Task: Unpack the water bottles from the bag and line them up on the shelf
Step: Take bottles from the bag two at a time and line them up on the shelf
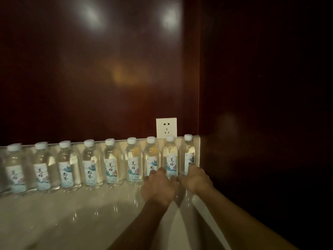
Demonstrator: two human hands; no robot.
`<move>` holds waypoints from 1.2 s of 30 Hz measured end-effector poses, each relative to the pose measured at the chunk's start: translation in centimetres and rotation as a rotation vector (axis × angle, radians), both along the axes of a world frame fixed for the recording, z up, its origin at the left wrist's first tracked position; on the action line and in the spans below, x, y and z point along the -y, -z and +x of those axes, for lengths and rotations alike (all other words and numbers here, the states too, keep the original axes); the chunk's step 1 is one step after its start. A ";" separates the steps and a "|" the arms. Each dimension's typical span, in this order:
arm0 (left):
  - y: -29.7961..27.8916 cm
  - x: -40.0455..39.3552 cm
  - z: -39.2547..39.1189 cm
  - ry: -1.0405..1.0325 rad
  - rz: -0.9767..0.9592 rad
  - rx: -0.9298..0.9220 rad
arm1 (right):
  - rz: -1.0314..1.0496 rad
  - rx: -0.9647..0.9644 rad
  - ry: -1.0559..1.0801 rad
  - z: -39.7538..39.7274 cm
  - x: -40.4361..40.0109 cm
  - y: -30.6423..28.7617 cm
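Several clear water bottles with white caps and blue-white labels stand in a row along the back of a pale glossy shelf (81, 213). Both my hands are at the row's right end. My left hand (158, 186) curls its fingers around the lower part of the third bottle from the right (151, 154). My right hand (195, 179) curls around the base of the rightmost bottle (188, 150). Between them stands the second bottle from the right (170, 156), and both thumbs meet in front of its base. No bag is in view.
A dark red-brown wooden panel (90, 78) rises behind the row, with a white wall socket (166, 128) just above the right-hand bottles. A dark side wall (261, 105) closes the shelf on the right. The light is dim.
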State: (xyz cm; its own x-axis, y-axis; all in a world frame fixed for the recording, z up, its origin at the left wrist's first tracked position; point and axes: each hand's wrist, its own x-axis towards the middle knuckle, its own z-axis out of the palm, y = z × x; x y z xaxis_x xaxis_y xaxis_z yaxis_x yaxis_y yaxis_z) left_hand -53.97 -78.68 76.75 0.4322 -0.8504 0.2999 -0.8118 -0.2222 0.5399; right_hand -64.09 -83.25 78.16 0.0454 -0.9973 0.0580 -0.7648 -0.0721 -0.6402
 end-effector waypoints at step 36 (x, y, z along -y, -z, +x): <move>6.8 -53.3 21.0 -0.203 -0.306 -0.378 | 0.030 0.546 -0.700 22.8 -47.7 8.4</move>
